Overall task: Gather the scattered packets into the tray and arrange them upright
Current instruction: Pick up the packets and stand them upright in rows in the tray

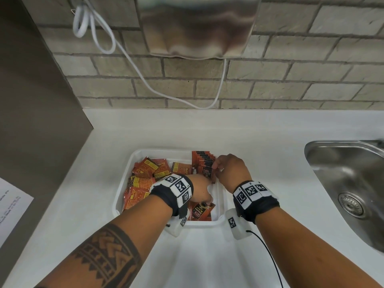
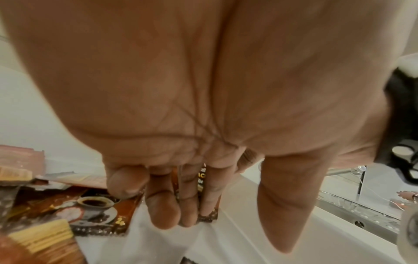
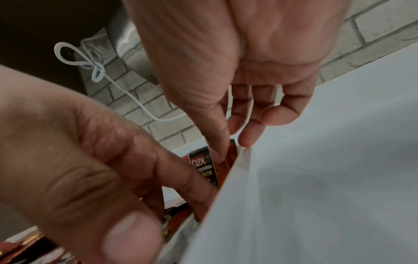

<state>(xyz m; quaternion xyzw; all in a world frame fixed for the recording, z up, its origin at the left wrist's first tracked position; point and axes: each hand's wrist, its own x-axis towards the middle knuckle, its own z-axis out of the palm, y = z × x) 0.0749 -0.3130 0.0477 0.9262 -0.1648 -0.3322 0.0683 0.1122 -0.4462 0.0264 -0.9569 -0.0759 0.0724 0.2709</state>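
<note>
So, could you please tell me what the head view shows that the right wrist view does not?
Only the head view shows the steel sink, the loose orange packets lying flat in the tray's left part, and the sheet of paper.

Only the right wrist view shows the right hand's thumb pressed on the front upright packet.

Both show the white plastic tray, the upright row of dark red packets, both hands, and the white cable.

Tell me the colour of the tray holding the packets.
White: the tray is translucent white plastic, clearest in the head view, with red-orange packets inside.
</note>
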